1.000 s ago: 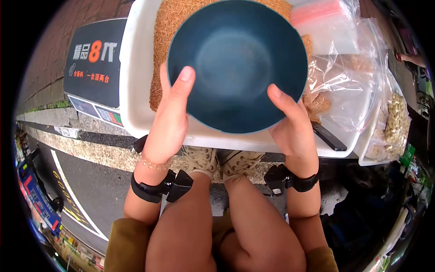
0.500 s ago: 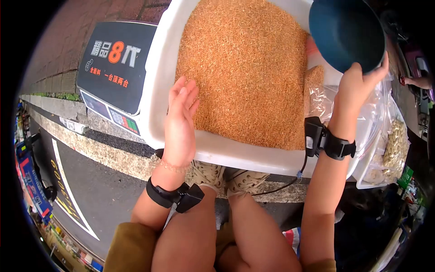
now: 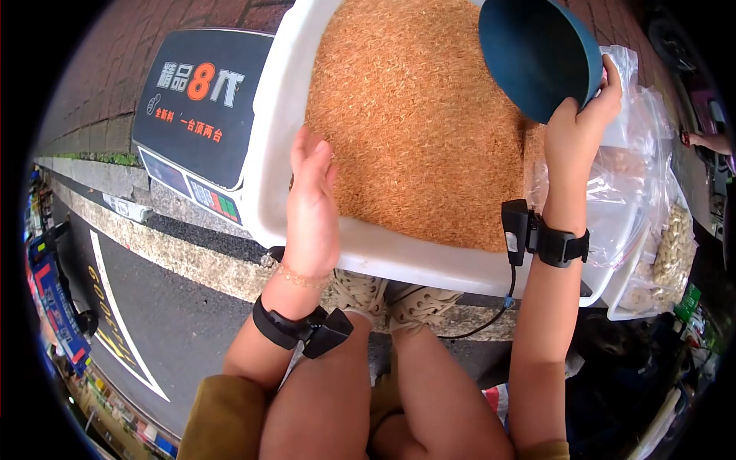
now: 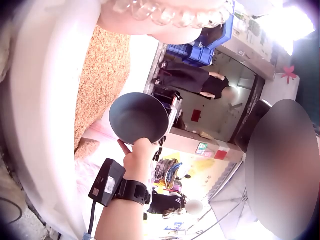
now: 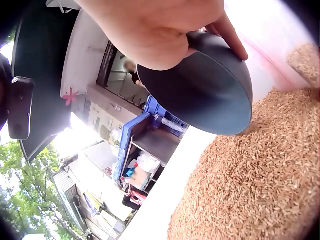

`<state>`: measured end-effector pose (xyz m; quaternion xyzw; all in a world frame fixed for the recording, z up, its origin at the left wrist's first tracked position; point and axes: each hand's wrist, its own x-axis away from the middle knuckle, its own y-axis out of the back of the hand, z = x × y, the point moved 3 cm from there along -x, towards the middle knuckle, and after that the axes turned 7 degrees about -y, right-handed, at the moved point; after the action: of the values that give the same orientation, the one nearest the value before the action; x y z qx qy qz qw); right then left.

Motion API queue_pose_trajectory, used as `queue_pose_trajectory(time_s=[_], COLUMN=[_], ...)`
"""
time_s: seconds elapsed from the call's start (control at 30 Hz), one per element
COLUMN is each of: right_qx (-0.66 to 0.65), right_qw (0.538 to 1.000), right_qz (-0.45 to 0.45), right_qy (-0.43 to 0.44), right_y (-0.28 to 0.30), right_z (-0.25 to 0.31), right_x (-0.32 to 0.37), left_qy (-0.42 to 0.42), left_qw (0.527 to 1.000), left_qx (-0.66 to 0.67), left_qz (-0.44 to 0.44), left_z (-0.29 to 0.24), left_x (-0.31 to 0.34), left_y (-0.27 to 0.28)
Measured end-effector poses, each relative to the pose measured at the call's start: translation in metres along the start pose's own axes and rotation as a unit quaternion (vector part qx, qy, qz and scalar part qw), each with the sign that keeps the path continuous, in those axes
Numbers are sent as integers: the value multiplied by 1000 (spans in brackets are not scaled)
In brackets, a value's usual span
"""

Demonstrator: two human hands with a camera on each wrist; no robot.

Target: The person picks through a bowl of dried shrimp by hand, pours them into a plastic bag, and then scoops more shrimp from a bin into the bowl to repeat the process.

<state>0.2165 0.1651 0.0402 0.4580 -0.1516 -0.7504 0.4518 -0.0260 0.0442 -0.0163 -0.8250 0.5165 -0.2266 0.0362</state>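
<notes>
A dark blue-green bowl [image 3: 537, 65] is tilted on its side at the right of the grain heap, and its visible inside is bare. My right hand [image 3: 581, 126] grips it by the wall, the thumb on one side and the fingers on the other. In the right wrist view the bowl's lower rim [image 5: 240, 131] hangs close over the brown grain [image 5: 250, 175]. The grain fills most of a white tub [image 3: 383, 253]. Over the tub's near left part, my left hand [image 3: 313, 203] holds nothing, its fingers loosely bent beside the grain.
A black-topped scale [image 3: 201, 107] stands left of the tub. Clear plastic bags [image 3: 632, 172] lie at the tub's right side, with a tray of pale nuts [image 3: 668, 253] beyond. A standing person [image 4: 200, 82] and blue crates [image 4: 192, 54] show in the background.
The bowl went from both hands at the centre to the right hand alone at far right, then came slightly left and tilted more. My left hand let go and stays over the tub's left side.
</notes>
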Motion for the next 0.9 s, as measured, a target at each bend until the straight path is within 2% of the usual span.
queue_pose_trajectory(time_s=[0.07,0.17,0.27,0.33,0.37,0.43,0.5,0.57,0.63,0.7,0.77,0.83,0.9], right_qx=[-22,-88,-83,-108,-109,-109,-74,17,17,64,51,-49,-85], right_qw=[1000,995,994,978,978,974,978,983,979,951,941,926,921], right_qz=[-9,36,66,178,180,198,192,182,205,302,334,371,375], right_qy=[12,-15,37,-14,-13,-28,-20,6,-8,13,19,-44,-58], right_y=[0,1,13,22,26,30,28,19,14,5,-2,-7,-6], right_z=[5,13,37,55,62,71,76,78,88,98,100,97,83], right_x=[1,7,28,44,47,49,49,50,54,63,71,74,71], left_qy=[-1,4,4,14,14,47,61,75,97,112,127,134,114], left_qw=[1000,1000,1000,999,999,994,992,989,987,985,982,984,988], left_qx=[-6,-4,-14,-11,-10,-10,-11,-13,4,13,21,44,45], left_qz=[1,17,14,41,39,100,114,128,128,130,135,105,95], left_z=[1,0,-1,1,0,1,4,5,5,7,8,7,4], left_x=[-1,0,0,0,0,1,2,2,2,1,1,1,1], left_y=[1,-1,-1,-2,-3,-8,-7,-7,-7,-7,-8,-6,-6])
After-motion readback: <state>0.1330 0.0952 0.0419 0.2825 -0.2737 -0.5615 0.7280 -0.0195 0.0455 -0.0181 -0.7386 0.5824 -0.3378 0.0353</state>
